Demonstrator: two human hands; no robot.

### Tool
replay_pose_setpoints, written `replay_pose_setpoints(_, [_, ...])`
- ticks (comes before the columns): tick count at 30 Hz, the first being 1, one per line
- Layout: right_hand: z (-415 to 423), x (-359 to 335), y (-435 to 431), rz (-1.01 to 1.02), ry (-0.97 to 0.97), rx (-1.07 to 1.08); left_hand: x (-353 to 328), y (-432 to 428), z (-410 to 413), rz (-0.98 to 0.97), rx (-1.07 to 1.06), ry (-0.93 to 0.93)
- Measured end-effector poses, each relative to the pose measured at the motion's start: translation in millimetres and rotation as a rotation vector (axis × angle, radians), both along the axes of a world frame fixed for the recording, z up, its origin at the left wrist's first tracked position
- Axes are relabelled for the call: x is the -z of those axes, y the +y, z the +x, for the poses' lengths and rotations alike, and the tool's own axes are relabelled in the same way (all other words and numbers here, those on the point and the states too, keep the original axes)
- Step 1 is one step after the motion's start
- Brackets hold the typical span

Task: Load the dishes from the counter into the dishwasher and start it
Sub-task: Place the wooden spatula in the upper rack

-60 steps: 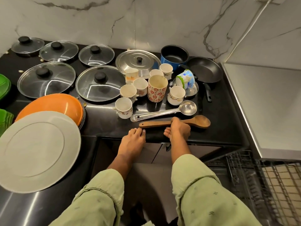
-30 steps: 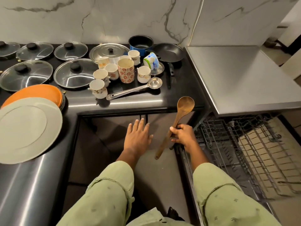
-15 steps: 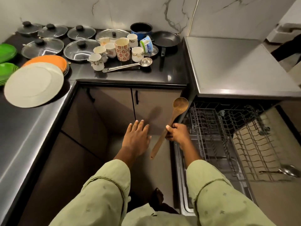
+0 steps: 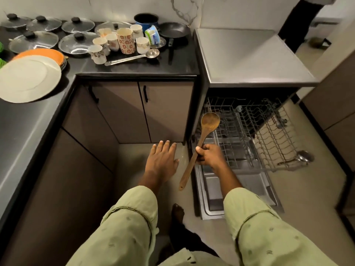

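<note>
A: Report the state of each hand.

B: The right hand (image 4: 208,155) is clenching the wooden spoon (image 4: 199,146) at mid-handle, bowl pointing toward 12 o'clock and handle end toward 7 o'clock. The spoon is hanging over the left edge of the dishwasher's pulled-out lower rack (image 4: 247,135). The left hand (image 4: 162,162) is released, fingers spread, holding nothing, just at 9 o'clock of the spoon.

A: Why the mid-handle grip?

B: Judgement: it is balancing the long spoon so it can be lowered between the wires without tipping. The free hand is probably steadying the person's lean.

A: Where are the remaining items?

B: On the dark desk (image 4: 172,64) at 11 o'clock: cups (image 4: 99,54), glass lids (image 4: 76,43), a steel ladle (image 4: 132,57), a frying pan (image 4: 174,31), a blue pot (image 4: 147,19), plates (image 4: 28,77). A second ladle (image 4: 297,160) is lying at the rack's 3 o'clock corner.

A: Progress?

B: Judgement: early. Most dishes are waiting; the machine is open, not started.
</note>
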State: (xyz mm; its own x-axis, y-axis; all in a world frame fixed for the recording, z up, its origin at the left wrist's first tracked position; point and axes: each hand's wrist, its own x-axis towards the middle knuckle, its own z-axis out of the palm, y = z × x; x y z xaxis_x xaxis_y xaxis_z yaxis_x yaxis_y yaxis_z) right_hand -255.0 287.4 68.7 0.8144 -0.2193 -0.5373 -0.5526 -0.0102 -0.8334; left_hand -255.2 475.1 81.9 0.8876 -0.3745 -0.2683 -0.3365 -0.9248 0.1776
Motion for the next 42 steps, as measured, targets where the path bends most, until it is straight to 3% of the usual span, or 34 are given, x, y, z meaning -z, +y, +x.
replay_pose_setpoints(11, [-112.6,-7.9,-121.2,-0.05,0.002,0.055,-2.0,-124.9,-85.1,-0.009,0.105,0.037])
replay_pose_setpoints(22, [-196.0,17.2,-317.2,-0.103,0.054,0.128,26.7,-319.2,-148.7,-0.033,0.206,0.067])
replay_pose_setpoints(30, [-182.8,26.8,-387.4,-0.115,0.064,0.158,46.5,-379.4,-137.8,0.005,0.202,0.152])
replay_pose_setpoints(42, [-113.4,47.0,-472.1,-0.216,0.069,0.276,105.4,-463.4,-59.2,0.069,0.207,0.368])
